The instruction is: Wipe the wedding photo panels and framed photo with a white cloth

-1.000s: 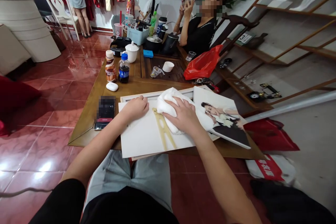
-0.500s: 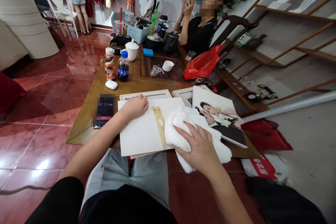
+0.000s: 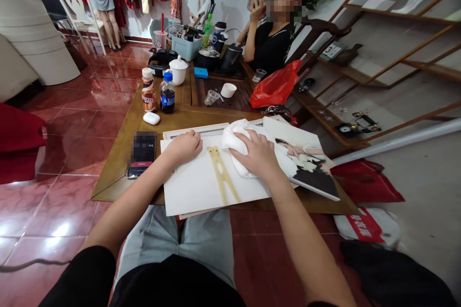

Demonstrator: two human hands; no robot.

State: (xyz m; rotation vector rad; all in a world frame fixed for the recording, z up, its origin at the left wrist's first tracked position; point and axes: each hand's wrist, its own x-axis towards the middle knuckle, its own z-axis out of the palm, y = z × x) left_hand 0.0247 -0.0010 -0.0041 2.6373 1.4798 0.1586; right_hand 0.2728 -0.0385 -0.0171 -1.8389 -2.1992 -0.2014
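Observation:
My right hand [image 3: 257,153] is wrapped round a bunched white cloth [image 3: 236,141] and presses it on the right part of a white panel [image 3: 190,192]. My left hand [image 3: 185,147] lies on the panel's upper left part, palm down, fingers together and slightly bent, holding nothing. Between the hands, a pale yellow forked piece [image 3: 218,165] lies on the panel, its two prongs towards me. Under the panel a light wooden frame [image 3: 180,130] shows at the far edge. To the right lies a photo print of a couple [image 3: 309,172], partly covered by the cloth and my hand.
On the wooden table [image 3: 115,172] are a phone [image 3: 143,153], a white earbud case [image 3: 151,118], a brown drink bottle [image 3: 149,91], a cola bottle [image 3: 167,93] and a lidded white cup [image 3: 178,71]. A red plastic bag [image 3: 275,87] lies near a seated person [image 3: 272,41]. Shelves stand at right.
My right hand has moved away from me and left with the cloth, uncovering the forked piece's second prong. My left hand has stayed in place. The seated person's hands have shifted.

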